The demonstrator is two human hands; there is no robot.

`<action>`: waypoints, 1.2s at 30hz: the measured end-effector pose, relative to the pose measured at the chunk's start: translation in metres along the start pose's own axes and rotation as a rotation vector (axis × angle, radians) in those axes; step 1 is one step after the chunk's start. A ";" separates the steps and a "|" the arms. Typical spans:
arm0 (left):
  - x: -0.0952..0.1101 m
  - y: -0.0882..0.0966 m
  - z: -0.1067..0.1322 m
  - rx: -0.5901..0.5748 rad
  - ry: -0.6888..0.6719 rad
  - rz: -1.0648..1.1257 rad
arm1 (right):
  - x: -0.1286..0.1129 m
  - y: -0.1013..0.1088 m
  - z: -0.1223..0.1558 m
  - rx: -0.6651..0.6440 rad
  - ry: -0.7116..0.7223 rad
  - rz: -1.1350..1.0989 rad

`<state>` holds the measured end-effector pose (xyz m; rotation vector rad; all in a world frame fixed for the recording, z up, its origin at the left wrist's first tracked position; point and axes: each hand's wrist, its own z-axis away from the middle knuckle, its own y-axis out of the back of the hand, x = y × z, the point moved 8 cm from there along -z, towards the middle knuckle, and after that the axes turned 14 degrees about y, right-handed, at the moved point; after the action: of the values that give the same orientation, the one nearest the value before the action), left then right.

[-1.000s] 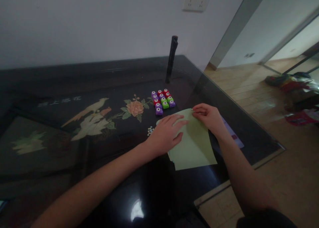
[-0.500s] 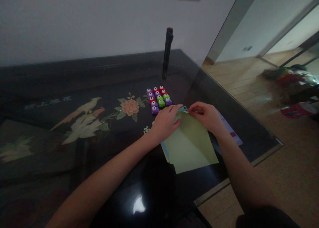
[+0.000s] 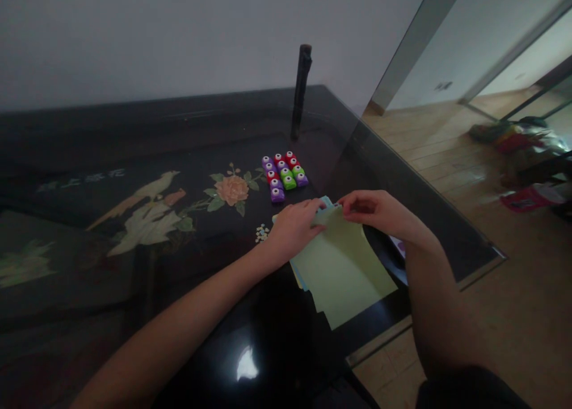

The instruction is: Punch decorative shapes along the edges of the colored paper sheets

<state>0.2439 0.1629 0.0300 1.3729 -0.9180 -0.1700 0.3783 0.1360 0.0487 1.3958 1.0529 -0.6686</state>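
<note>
A stack of coloured paper sheets lies on the black glass table point(image 3: 89, 230), with a light green sheet point(image 3: 344, 266) on top and blue edges showing beneath. My left hand point(image 3: 292, 227) presses down on the stack's far left corner, fingers curled at the edge. My right hand point(image 3: 373, 209) pinches the far corner of the green sheet and lifts it, so the sheet bends up off the stack. A block of small red, green and purple craft punches point(image 3: 283, 174) sits just beyond my hands.
A black upright post point(image 3: 300, 93) stands behind the punches. A white card with a purple mark point(image 3: 397, 245) lies under my right forearm. The table's right edge point(image 3: 447, 218) drops to a wooden floor with clutter point(image 3: 522, 158) at far right.
My right hand has peeled the green sheet's corner upward and pulled the sheet toward me and to the right. My left hand slid from flat on the sheet to the stack's far edge.
</note>
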 end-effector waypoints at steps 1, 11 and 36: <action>0.004 -0.001 0.005 -0.005 -0.033 -0.049 | -0.002 0.001 0.002 -0.020 -0.008 -0.021; 0.029 -0.006 0.039 0.115 -0.324 -0.319 | 0.027 0.006 -0.015 0.168 0.027 0.472; 0.021 -0.018 0.036 -0.151 -0.126 -0.193 | 0.043 0.004 -0.017 0.297 -0.034 0.282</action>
<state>0.2418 0.1180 0.0208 1.3203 -0.8574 -0.4681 0.3964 0.1614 0.0150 1.7444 0.7294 -0.6548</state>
